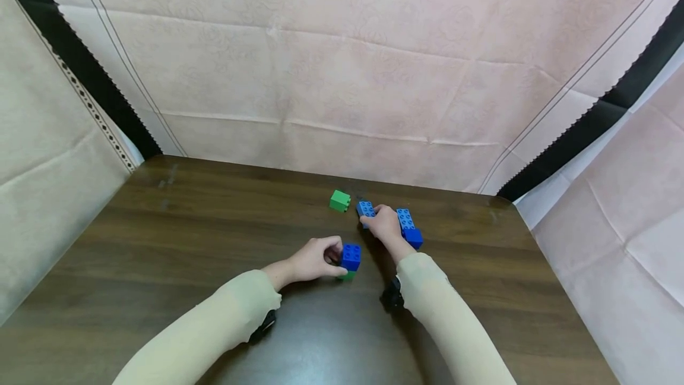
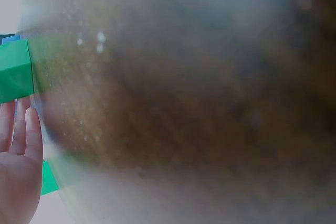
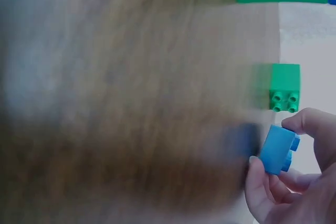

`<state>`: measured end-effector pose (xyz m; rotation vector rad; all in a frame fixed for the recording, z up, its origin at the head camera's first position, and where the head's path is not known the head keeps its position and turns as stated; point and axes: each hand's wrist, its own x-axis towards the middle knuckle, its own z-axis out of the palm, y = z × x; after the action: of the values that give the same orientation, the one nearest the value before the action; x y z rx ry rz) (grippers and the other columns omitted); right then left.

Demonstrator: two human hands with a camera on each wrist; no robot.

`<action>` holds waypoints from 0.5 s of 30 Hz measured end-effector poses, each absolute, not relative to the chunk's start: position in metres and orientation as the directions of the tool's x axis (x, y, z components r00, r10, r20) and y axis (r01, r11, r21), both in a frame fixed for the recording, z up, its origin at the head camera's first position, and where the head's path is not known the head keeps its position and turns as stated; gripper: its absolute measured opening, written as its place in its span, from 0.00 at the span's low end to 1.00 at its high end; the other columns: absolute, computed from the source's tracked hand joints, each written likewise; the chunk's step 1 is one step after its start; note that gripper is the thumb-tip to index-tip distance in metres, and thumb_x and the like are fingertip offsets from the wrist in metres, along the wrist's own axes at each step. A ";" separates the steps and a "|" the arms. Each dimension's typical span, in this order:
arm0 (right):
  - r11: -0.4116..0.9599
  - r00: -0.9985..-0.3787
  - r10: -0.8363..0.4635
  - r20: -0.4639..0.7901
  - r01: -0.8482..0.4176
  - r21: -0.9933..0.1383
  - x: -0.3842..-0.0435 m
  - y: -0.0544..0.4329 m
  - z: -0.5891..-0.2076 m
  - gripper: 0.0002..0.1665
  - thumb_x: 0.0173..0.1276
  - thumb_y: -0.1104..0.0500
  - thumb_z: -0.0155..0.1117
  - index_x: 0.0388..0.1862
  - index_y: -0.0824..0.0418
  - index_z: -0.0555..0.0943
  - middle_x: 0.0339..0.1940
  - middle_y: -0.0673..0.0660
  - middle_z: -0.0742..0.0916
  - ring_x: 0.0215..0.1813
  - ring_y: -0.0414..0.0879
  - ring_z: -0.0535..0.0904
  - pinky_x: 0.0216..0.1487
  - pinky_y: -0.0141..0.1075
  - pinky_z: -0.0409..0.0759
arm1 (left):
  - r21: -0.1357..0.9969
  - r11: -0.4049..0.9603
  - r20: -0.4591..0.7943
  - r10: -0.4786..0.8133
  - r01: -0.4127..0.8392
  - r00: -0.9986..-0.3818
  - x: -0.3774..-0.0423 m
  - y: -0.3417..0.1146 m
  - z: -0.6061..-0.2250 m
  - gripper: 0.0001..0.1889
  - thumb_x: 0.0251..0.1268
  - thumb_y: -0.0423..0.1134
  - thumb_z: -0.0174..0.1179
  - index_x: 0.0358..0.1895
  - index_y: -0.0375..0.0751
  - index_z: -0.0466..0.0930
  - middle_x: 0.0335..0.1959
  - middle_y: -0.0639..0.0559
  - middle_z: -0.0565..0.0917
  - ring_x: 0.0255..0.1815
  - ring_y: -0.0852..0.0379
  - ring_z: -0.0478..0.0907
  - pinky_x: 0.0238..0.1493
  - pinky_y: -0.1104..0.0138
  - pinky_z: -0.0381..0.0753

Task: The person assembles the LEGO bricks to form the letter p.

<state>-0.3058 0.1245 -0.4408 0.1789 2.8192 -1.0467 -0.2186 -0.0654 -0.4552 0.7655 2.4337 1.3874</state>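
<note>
My left hand [image 1: 312, 260] grips a small stack from its left side, thumb and fingers curved about it. The stack is a dark blue toy brick [image 1: 351, 255] over a green brick [image 1: 348, 275], whose side [image 2: 14, 72] shows in the left wrist view. Farther back on the right, my right hand [image 1: 386, 227] pinches a light blue brick [image 3: 277, 149] between thumb and fingers, its studs facing sideways in the right wrist view. In the head view that hand partly hides the light blue brick.
A loose green brick [image 1: 339, 201] lies on its side, studs to the right, left of the right hand. Right of that hand stand another light blue brick [image 1: 405, 218] and a dark blue brick [image 1: 413, 238]. Pale cloth [image 1: 320, 76] hangs behind the brown table [image 1: 214, 224].
</note>
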 end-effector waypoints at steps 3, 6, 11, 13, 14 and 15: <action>0.712 -0.981 0.052 -0.184 0.166 -0.682 -0.302 0.126 -0.438 0.33 0.62 0.52 0.63 0.62 0.66 0.69 0.45 0.65 0.84 0.28 0.47 0.81 0.34 0.37 0.82 | 0.853 0.409 0.052 0.553 0.325 -0.832 -0.218 -0.065 -0.454 0.14 0.55 0.40 0.67 0.36 0.41 0.70 0.39 0.49 0.82 0.43 0.56 0.79 0.46 0.62 0.81; 0.685 -0.983 0.037 -0.181 0.156 -0.711 -0.299 0.128 -0.437 0.32 0.61 0.54 0.64 0.61 0.66 0.69 0.52 0.66 0.82 0.29 0.46 0.82 0.34 0.36 0.82 | 0.855 0.407 0.049 0.554 0.322 -0.831 -0.217 -0.065 -0.454 0.14 0.55 0.40 0.67 0.36 0.41 0.70 0.40 0.49 0.82 0.43 0.56 0.78 0.46 0.63 0.81; 0.628 -0.987 -0.035 -0.157 0.101 -0.772 -0.293 0.133 -0.434 0.30 0.61 0.57 0.63 0.60 0.67 0.70 0.55 0.67 0.78 0.29 0.47 0.82 0.34 0.37 0.83 | 0.852 0.412 0.047 0.553 0.322 -0.832 -0.217 -0.065 -0.454 0.14 0.55 0.39 0.67 0.36 0.41 0.70 0.40 0.49 0.82 0.42 0.56 0.79 0.45 0.65 0.81; 0.606 -0.987 -0.065 -0.145 0.076 -0.792 -0.290 0.136 -0.431 0.29 0.62 0.58 0.62 0.60 0.67 0.69 0.56 0.66 0.77 0.29 0.47 0.81 0.34 0.37 0.83 | 0.847 0.418 0.050 0.552 0.329 -0.832 -0.218 -0.065 -0.453 0.14 0.55 0.40 0.67 0.36 0.41 0.70 0.40 0.49 0.82 0.42 0.57 0.79 0.45 0.65 0.81; 0.604 -0.987 -0.078 -0.139 0.065 -0.795 -0.289 0.137 -0.430 0.29 0.62 0.57 0.62 0.61 0.67 0.69 0.56 0.66 0.76 0.28 0.46 0.81 0.34 0.36 0.83 | 0.845 0.421 0.051 0.552 0.330 -0.833 -0.218 -0.065 -0.453 0.14 0.55 0.40 0.67 0.36 0.42 0.70 0.40 0.49 0.82 0.42 0.57 0.79 0.46 0.64 0.81; 0.601 -0.987 -0.088 -0.133 0.054 -0.798 -0.287 0.139 -0.429 0.29 0.62 0.57 0.61 0.61 0.66 0.69 0.56 0.66 0.76 0.27 0.46 0.81 0.34 0.36 0.83 | 0.844 0.424 0.049 0.549 0.328 -0.834 -0.218 -0.065 -0.453 0.14 0.55 0.41 0.67 0.36 0.42 0.71 0.40 0.49 0.82 0.42 0.57 0.78 0.46 0.64 0.81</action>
<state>-0.2875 0.1388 -0.4289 -0.0286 2.6667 -1.3367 -0.2182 -0.0653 -0.4535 0.7682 2.4441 1.3693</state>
